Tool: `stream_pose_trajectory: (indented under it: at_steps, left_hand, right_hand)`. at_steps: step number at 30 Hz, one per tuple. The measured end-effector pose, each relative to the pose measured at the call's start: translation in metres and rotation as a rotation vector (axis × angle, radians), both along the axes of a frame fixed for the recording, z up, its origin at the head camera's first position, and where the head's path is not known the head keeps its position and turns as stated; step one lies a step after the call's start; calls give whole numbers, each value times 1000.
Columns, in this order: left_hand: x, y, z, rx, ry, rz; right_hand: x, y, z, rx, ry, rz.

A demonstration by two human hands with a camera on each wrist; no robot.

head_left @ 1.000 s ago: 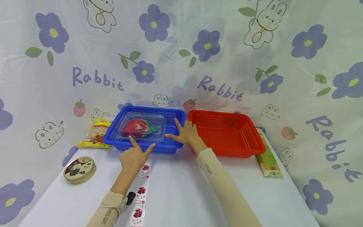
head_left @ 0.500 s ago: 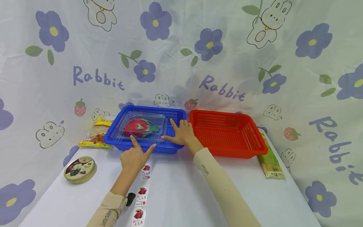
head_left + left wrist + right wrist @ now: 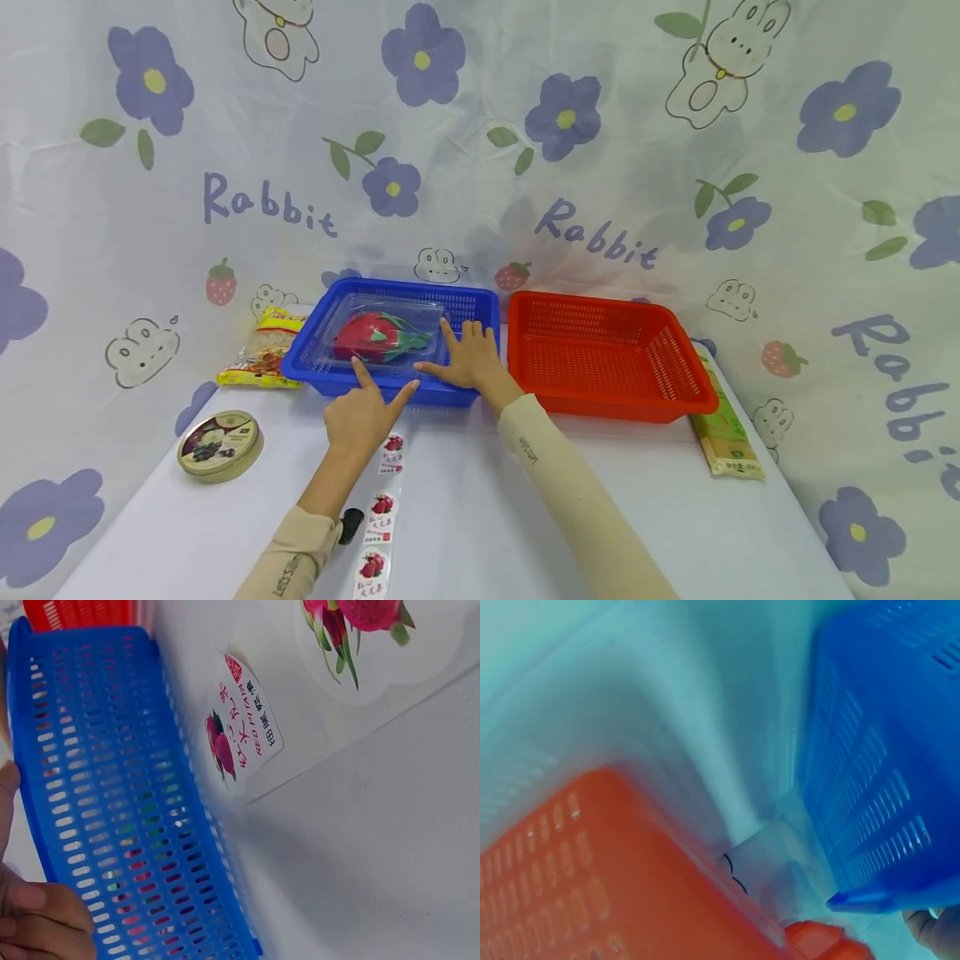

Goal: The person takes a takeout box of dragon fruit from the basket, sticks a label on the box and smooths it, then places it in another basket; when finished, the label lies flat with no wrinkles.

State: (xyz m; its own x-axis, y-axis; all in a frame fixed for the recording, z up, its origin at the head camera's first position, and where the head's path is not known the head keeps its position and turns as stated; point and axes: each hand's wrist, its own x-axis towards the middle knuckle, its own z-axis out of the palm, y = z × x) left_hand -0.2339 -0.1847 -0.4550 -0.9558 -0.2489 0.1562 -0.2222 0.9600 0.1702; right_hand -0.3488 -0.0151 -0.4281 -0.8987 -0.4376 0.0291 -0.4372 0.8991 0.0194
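Note:
A blue basket [image 3: 303, 354] holds a clear plastic box [image 3: 423, 310] with a red dragon fruit [image 3: 375, 336] inside. My left hand [image 3: 363, 412] is at the basket's front rim, index finger and thumb stretched out, the index tip at the box's near edge. My right hand [image 3: 465, 358] lies over the basket's right part with fingers spread, fingertips [image 3: 444, 327] touching the box's right side. The left wrist view shows the blue basket wall [image 3: 112, 810] and curled fingers [image 3: 37, 922]. The blurred right wrist view shows the blue basket [image 3: 885, 750] and a red basket [image 3: 592, 877].
An empty red basket [image 3: 607, 358] stands right of the blue one. A strip of dragon fruit stickers [image 3: 378, 508] lies on the white table. A round tin [image 3: 219, 433] and a yellow snack bag [image 3: 262, 354] sit at the left. A long packet [image 3: 723, 433] lies at the right.
My right hand has slid left across the blue basket, from near the red basket to the clear box's side. The left hand has stayed at the front rim.

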Motion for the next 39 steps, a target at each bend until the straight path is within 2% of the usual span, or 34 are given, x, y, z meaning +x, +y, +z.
stream_pose_trajectory:
  at_steps: [7,22,39]
  left_hand:
    - [2,0,2,2,-5,-4]
    - [1,0,0,12,-6,-4]
    - [1,1,-2,52,13,15]
  right_hand:
    - [-4,-5,0,6,5,-14]
    - [-5,-8,-6,-30,-49,-51]
    - [-7,-16,-13,-119,-124,-87]
